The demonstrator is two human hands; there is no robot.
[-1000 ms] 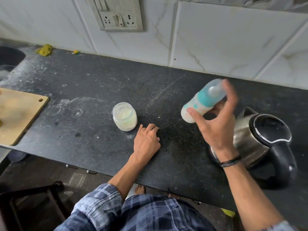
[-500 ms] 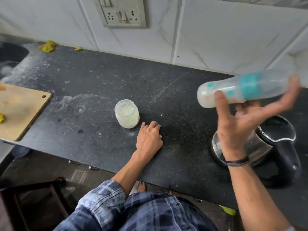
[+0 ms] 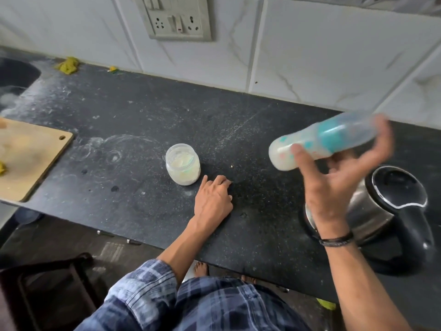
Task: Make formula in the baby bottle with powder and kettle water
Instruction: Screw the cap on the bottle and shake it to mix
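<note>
My right hand holds the baby bottle in the air above the counter, lying nearly on its side, blurred by motion. The bottle has a teal collar and clear cap toward the right, and white liquid in its base toward the left. Below and right of it stands the steel kettle with its black lid shut. An open clear jar of pale powder stands mid-counter. My left hand rests on the counter just right of the jar, fingers curled, holding nothing.
The black stone counter is dusted with powder. A wooden cutting board lies at the left edge and a sink sits far left. A wall socket is on the tiled wall behind. A dark chair stands below left.
My right hand has swung the bottle from tilted cap-up, to high and level, then slightly down and left. My left hand and the jar have stayed put.
</note>
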